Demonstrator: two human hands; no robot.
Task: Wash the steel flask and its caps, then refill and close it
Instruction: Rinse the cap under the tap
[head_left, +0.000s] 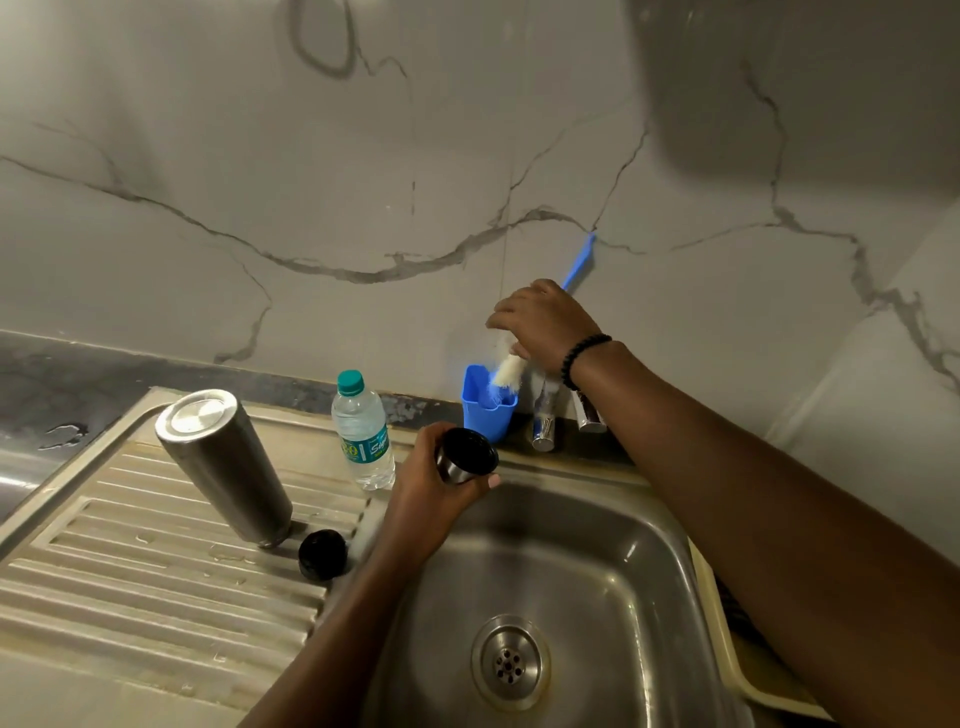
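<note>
Steel cap (466, 457) gripped by left hand (426, 480) over sink (613, 551), right hand (545, 322) pinching brush (511, 366) above blue holder (485, 410); wet cap may slip into sink.

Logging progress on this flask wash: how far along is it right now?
Done, by the look: the steel flask stands upside down on the wet drainboard, a black cap beside it. In hand: the left hand holds the steel cup cap over the sink; the right hand holds the bottle brush at its blue holder. Left: scrubbing this cap, refilling, closing.
</note>
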